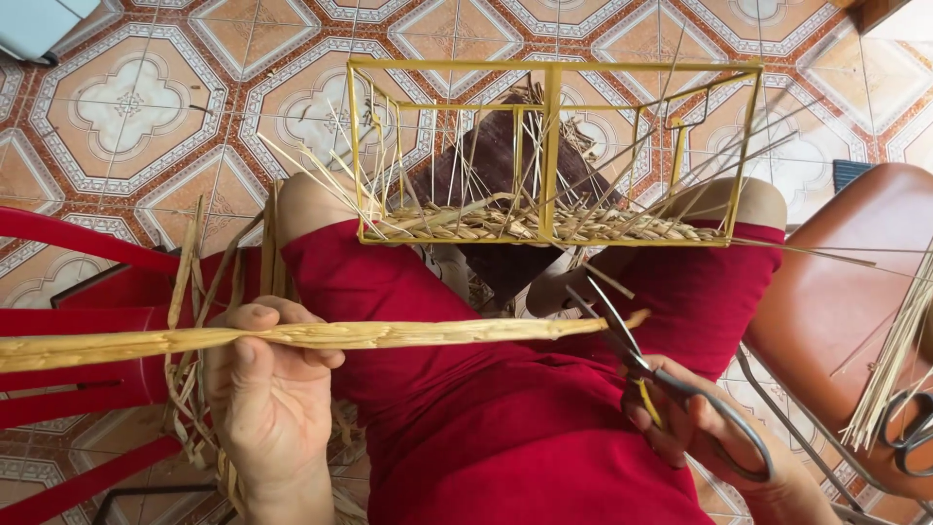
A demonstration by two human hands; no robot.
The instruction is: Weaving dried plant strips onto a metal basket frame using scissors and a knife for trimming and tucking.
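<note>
My left hand [272, 389] grips a long dried straw strand [408, 333] that runs level across my lap, from the left edge to its tip near the scissors. My right hand [700, 428] holds a pair of metal scissors [632, 350] with the blades apart around the strand's right end. Both hands rest over my red-clothed lap [486, 437]. Beyond my knees stands a yellow wire frame [552, 146] with a woven straw base and several thin upright straws.
A red plastic chair [68, 321] with loose straw strands draped on it stands at my left. At my right is a brown seat [846, 292] with a bundle of thin straws [899, 360] and a second pair of scissors [914, 433]. The floor [126, 107] is patterned tile.
</note>
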